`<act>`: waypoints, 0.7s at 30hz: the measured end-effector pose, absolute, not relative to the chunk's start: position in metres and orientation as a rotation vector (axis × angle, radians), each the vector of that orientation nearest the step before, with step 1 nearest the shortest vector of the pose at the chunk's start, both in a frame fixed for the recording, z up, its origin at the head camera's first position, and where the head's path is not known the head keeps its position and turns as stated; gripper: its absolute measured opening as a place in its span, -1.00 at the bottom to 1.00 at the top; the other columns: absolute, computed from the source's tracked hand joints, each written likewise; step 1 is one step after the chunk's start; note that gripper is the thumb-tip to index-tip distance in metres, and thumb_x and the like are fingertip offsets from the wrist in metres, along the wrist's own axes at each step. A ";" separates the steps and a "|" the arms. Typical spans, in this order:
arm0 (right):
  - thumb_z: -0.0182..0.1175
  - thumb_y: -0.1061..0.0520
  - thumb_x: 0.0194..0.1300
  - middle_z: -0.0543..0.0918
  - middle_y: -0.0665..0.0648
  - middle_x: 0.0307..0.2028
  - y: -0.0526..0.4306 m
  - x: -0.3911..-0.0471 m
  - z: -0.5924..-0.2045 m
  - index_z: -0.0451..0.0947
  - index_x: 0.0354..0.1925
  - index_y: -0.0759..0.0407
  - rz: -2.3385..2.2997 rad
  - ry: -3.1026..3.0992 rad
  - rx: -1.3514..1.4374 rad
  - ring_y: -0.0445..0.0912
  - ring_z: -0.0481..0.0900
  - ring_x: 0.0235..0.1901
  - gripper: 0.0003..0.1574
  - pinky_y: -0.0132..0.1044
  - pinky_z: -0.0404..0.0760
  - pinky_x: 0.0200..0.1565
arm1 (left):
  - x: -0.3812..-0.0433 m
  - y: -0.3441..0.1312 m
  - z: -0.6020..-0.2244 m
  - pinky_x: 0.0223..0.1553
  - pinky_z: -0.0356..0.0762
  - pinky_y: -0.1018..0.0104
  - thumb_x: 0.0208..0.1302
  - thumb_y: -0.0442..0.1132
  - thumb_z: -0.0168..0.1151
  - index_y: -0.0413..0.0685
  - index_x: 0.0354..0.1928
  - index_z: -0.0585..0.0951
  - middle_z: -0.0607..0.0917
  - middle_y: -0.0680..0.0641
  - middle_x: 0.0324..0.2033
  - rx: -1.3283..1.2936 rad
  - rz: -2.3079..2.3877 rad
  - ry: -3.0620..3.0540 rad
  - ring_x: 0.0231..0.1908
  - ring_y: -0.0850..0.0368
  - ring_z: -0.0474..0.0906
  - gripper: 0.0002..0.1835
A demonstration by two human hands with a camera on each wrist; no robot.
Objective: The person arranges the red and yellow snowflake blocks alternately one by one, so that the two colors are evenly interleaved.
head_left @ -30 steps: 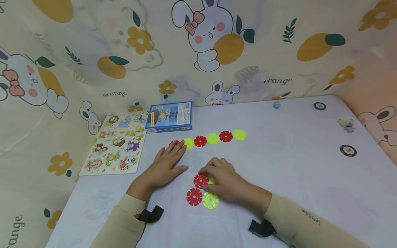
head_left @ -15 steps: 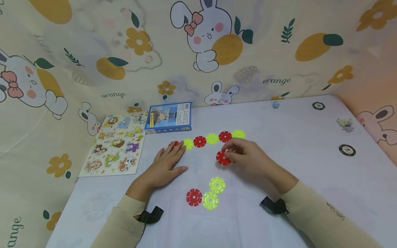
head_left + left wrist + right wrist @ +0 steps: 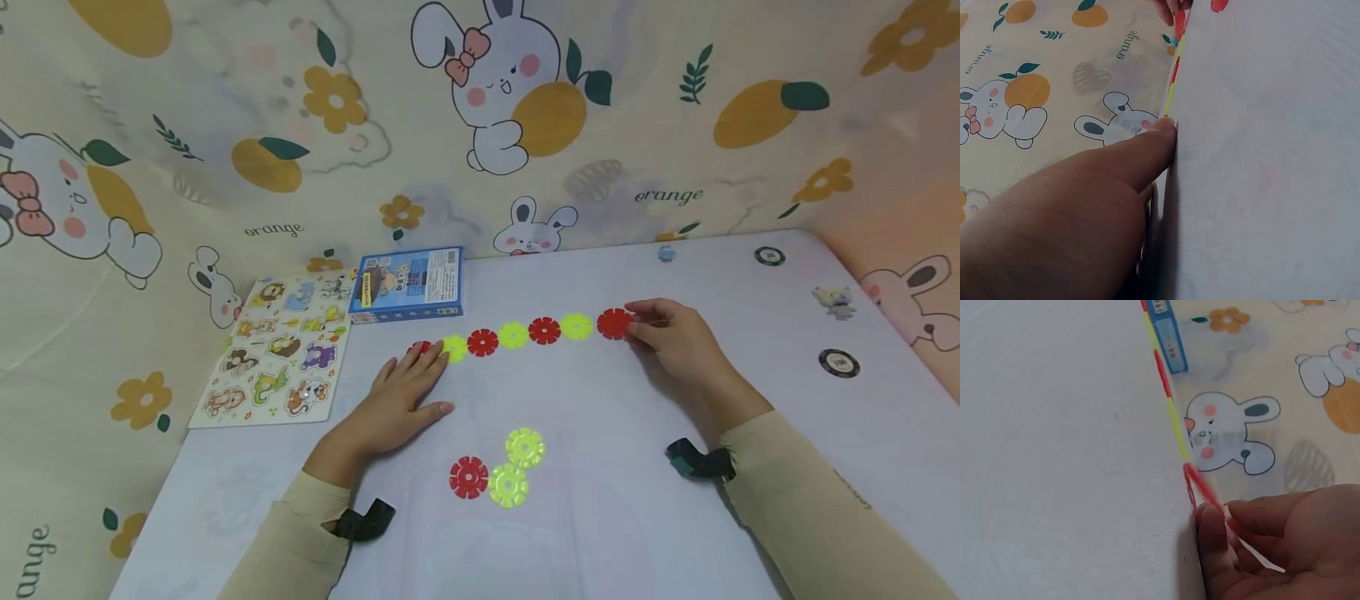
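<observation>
While I scan the white table (image 3: 600, 542) left to right, first up is the animal puzzle board (image 3: 258, 412), just left of the blue cardboard box (image 3: 407, 283); whether the two touch, I can't tell. On the person's side of that box, the left hand (image 3: 401, 408) lies palm down, fingers straight and spread, grasping nothing. Its fingertips partly cover the first red slotted disc (image 3: 425, 343), and the index finger reaches the first lime disc (image 3: 455, 348).

Along we go, rightward past the box's near corner: second red disc (image 3: 483, 342), second lime disc (image 3: 513, 336), third red disc (image 3: 544, 331), third lime disc (image 3: 577, 327), all in one close-set row. Well out from the box on the person's side, three more sit bunched: a spare red disc (image 3: 468, 477), a lower lime disc (image 3: 508, 486) and an upper lime disc (image 3: 525, 448).

Now the busy end, well right of the box! The right hand (image 3: 678, 337) has the held red disc (image 3: 615, 324) pinched between thumb and fingers, just beyond the third lime disc with a slim gap showing in my head view. From the right wrist I see that disc tilted, its gripped side raised off the table.

Further right of the box: a tiny blue figure (image 3: 667, 253), the far black chip (image 3: 769, 256), a pale figurine (image 3: 835, 302) and the near black chip (image 3: 839, 363), closer to the person than the box.
</observation>
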State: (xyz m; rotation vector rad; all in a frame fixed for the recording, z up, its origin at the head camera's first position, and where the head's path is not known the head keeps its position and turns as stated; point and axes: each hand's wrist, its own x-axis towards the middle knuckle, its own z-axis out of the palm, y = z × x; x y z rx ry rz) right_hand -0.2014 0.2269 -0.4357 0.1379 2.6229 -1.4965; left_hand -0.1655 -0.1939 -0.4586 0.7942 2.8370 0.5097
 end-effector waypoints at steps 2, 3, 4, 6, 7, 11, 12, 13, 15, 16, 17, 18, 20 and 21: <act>0.11 0.05 0.42 0.45 0.19 0.07 0.226 -0.201 -0.434 0.35 0.31 0.09 -1.434 2.652 0.119 0.06 0.50 -0.05 -0.46 -0.22 0.60 -0.10 | -0.166 -0.194 -0.459 0.33 -0.39 -0.15 0.28 0.36 -0.06 0.25 0.51 -0.01 -0.12 0.17 0.48 0.795 0.507 2.837 0.45 0.05 -0.37 -0.16; 0.13 0.04 0.40 0.42 0.20 0.10 0.225 -0.200 -0.432 0.34 0.32 0.09 -1.385 2.675 0.102 0.08 0.47 -0.02 -0.44 -0.17 0.60 -0.09 | -0.166 -0.194 -0.458 0.33 -0.39 -0.15 0.28 0.36 -0.06 0.25 0.51 -0.01 -0.13 0.17 0.48 0.796 0.505 2.836 0.45 0.05 -0.37 -0.16; 0.14 0.02 0.39 0.41 0.21 0.13 0.225 -0.200 -0.431 0.34 0.32 0.09 -1.326 2.702 0.064 0.10 0.46 0.01 -0.42 -0.12 0.59 -0.07 | -0.166 -0.194 -0.458 0.33 -0.39 -0.14 0.28 0.36 -0.06 0.25 0.51 -0.01 -0.13 0.17 0.48 0.795 0.501 2.834 0.44 0.05 -0.38 -0.16; 0.18 -0.03 0.35 0.35 0.24 0.21 0.222 -0.199 -0.428 0.34 0.33 0.11 -1.157 2.764 -0.049 0.17 0.37 0.11 -0.35 0.03 0.55 -0.03 | -0.166 -0.194 -0.458 0.34 -0.39 -0.14 0.28 0.36 -0.07 0.25 0.51 -0.02 -0.13 0.17 0.48 0.795 0.499 2.833 0.44 0.05 -0.38 -0.16; 0.19 -0.06 0.33 0.31 0.25 0.25 0.221 -0.198 -0.427 0.33 0.34 0.12 -1.047 2.797 -0.119 0.21 0.30 0.16 -0.32 0.10 0.52 -0.01 | -0.166 -0.194 -0.458 0.34 -0.39 -0.14 0.29 0.36 -0.07 0.25 0.51 -0.02 -0.13 0.17 0.48 0.794 0.500 2.832 0.44 0.06 -0.38 -0.16; 0.23 -0.17 0.26 0.12 0.28 0.40 0.216 -0.194 -0.425 0.24 0.40 0.14 -0.679 2.851 -0.355 0.30 0.00 0.30 -0.13 0.29 0.37 0.05 | -0.165 -0.194 -0.457 0.33 -0.38 -0.14 0.29 0.35 -0.06 0.23 0.51 0.00 -0.12 0.16 0.48 0.795 0.500 2.833 0.44 0.06 -0.37 -0.16; 0.24 -0.19 0.24 0.10 0.28 0.41 0.216 -0.193 -0.425 0.23 0.41 0.14 -0.615 2.859 -0.383 0.31 -0.02 0.30 -0.10 0.31 0.36 0.04 | -0.165 -0.194 -0.456 0.33 -0.38 -0.14 0.29 0.35 -0.06 0.23 0.51 0.00 -0.12 0.16 0.48 0.795 0.500 2.833 0.44 0.06 -0.37 -0.16; 0.25 -0.20 0.23 0.08 0.28 0.42 0.215 -0.192 -0.425 0.22 0.41 0.14 -0.567 2.862 -0.399 0.31 -0.03 0.30 -0.08 0.32 0.36 0.04 | -0.165 -0.194 -0.456 0.33 -0.38 -0.15 0.29 0.35 -0.06 0.23 0.51 0.00 -0.12 0.15 0.48 0.796 0.501 2.833 0.44 0.06 -0.37 -0.16; 0.26 -0.21 0.21 0.08 0.27 0.42 0.215 -0.191 -0.425 0.22 0.41 0.13 -0.514 2.872 -0.416 0.30 -0.03 0.30 -0.06 0.31 0.38 0.03 | -0.165 -0.193 -0.456 0.33 -0.38 -0.15 0.29 0.35 -0.06 0.22 0.51 0.00 -0.12 0.15 0.48 0.796 0.500 2.833 0.45 0.05 -0.37 -0.16; 0.27 -0.22 0.21 0.08 0.27 0.42 0.216 -0.190 -0.425 0.21 0.41 0.14 -0.504 2.872 -0.421 0.29 -0.02 0.30 -0.05 0.31 0.39 0.02 | -0.165 -0.193 -0.456 0.33 -0.38 -0.15 0.29 0.34 -0.05 0.22 0.51 0.00 -0.11 0.15 0.48 0.796 0.502 2.831 0.45 0.05 -0.37 -0.16; 0.27 -0.23 0.20 0.08 0.27 0.43 0.216 -0.190 -0.425 0.21 0.41 0.15 -0.503 2.869 -0.424 0.29 -0.02 0.30 -0.03 0.31 0.38 0.03 | -0.165 -0.193 -0.456 0.33 -0.38 -0.15 0.29 0.34 -0.05 0.22 0.51 0.00 -0.11 0.15 0.48 0.796 0.502 2.831 0.45 0.05 -0.37 -0.16; 0.27 -0.24 0.20 0.08 0.27 0.43 0.216 -0.190 -0.424 0.20 0.42 0.15 -0.502 2.861 -0.425 0.29 -0.03 0.31 -0.02 0.31 0.39 0.02 | -0.165 -0.193 -0.455 0.33 -0.38 -0.15 0.29 0.35 -0.05 0.22 0.51 -0.01 -0.12 0.15 0.48 0.793 0.499 2.829 0.44 0.05 -0.37 -0.16; 0.27 -0.27 0.19 0.06 0.26 0.44 0.218 -0.190 -0.424 0.18 0.43 0.15 -0.492 2.844 -0.429 0.28 -0.04 0.32 0.01 0.31 0.38 0.03 | -0.165 -0.193 -0.455 0.33 -0.39 -0.15 0.29 0.35 -0.05 0.22 0.51 -0.01 -0.12 0.15 0.48 0.790 0.500 2.829 0.44 0.05 -0.37 -0.16; 0.26 -0.29 0.18 0.05 0.26 0.44 0.218 -0.191 -0.423 0.16 0.43 0.15 -0.487 2.833 -0.433 0.28 -0.05 0.33 0.03 0.31 0.37 0.04 | -0.165 -0.193 -0.455 0.33 -0.39 -0.15 0.29 0.35 -0.05 0.22 0.51 -0.01 -0.12 0.15 0.48 0.789 0.500 2.829 0.44 0.05 -0.38 -0.16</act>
